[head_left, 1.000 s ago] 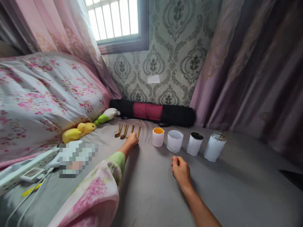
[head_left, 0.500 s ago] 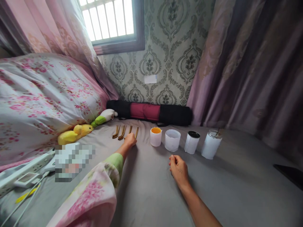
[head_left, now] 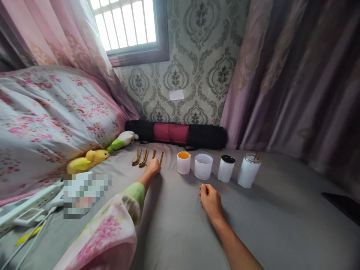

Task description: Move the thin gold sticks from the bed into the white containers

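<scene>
My left hand (head_left: 153, 167) reaches forward in a floral sleeve, and its closed fingers lie on the near ends of a row of several golden utensils (head_left: 144, 157) on the grey sheet (head_left: 180, 232). My right hand (head_left: 209, 199) rests on the sheet as a loose fist, with nothing visible in it. Just beyond it stands a row of cups: one with an orange inside (head_left: 183, 162), a translucent white one (head_left: 203, 166), one with a dark inside (head_left: 225, 168) and a lidded glass jar (head_left: 248, 170).
A black and red rolled bag (head_left: 176, 133) lies along the patterned wall. Yellow and green plush toys (head_left: 92, 155) sit beside a floral duvet (head_left: 50, 120) on the left. A white power strip (head_left: 25, 198) and cables lie at the near left. Curtains hang on the right.
Both hands stay where they were. The view has shifted slightly, so everything sits a little further left in the picture.
</scene>
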Motion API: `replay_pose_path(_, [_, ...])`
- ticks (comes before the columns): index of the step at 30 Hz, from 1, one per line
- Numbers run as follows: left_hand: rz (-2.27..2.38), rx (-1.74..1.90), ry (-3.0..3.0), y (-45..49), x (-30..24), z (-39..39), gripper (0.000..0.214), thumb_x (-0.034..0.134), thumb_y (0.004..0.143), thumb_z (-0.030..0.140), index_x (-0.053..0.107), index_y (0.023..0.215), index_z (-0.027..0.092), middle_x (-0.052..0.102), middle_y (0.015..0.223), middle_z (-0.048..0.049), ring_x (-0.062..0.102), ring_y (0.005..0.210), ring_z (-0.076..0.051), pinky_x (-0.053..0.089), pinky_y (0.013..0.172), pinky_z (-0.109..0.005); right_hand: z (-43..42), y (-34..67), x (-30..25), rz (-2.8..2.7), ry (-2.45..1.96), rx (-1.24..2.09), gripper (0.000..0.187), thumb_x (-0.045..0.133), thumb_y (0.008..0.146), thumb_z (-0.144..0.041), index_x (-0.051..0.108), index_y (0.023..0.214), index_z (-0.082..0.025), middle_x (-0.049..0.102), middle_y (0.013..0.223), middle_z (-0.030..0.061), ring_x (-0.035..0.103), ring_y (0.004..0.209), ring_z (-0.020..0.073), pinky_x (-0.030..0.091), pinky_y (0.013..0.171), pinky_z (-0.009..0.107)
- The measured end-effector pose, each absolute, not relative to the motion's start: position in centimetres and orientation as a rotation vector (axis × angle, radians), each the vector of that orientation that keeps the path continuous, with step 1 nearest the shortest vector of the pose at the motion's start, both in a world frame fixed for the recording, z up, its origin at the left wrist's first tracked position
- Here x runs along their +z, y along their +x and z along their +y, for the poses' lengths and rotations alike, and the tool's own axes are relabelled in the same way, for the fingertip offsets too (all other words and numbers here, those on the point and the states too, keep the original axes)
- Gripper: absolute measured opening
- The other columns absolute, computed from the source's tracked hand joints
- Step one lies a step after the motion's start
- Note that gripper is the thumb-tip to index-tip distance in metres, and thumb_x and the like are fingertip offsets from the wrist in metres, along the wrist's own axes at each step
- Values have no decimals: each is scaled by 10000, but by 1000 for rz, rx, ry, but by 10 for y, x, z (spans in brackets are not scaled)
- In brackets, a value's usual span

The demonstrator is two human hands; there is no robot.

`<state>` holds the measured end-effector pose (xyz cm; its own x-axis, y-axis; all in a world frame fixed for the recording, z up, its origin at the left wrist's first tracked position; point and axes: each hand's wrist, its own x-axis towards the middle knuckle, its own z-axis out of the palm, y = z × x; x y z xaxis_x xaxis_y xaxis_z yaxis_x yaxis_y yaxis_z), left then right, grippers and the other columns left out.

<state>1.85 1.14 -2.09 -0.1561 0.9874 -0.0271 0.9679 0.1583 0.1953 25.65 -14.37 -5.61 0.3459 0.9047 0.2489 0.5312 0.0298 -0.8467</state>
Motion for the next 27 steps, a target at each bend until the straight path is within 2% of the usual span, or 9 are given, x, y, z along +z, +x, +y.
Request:
replay_pose_path(4, [2285,222,1933,19,-21,12,282,485,778,314,533,984,128,563,968,-77,545,869,-167,444,720,-335,-143,257,-57,-1322,-1631,462,359,321,777,-401,579,725,-156,624,658,70,546,489,126,357,437,198])
replay_pose_path(8, [2293,257,1925,19,-19,12,221,535,710,236,587,897,130,605,934,-132,568,884,-213,429,688,-274,-143,257,-58,-1313,-1634,474,349,321,779,-389,579,717,-162,626,659,65,547,490,125,357,446,197])
replay_pose_path(12, [2291,295,1920,19,-15,10,250,524,656,192,603,885,129,613,942,-160,570,895,-234,425,677,-254,-143,256,-58,-1298,-1626,478,349,326,775,-391,582,711,-163,627,655,62,545,484,124,353,445,200])
replay_pose_path(27, [2266,414,1760,21,4,3,214,559,587,185,610,786,124,614,909,-182,548,923,-297,426,696,-340,-144,256,-57,-1315,-1651,469,349,318,779,-382,579,713,-160,625,654,69,541,496,129,335,439,200])
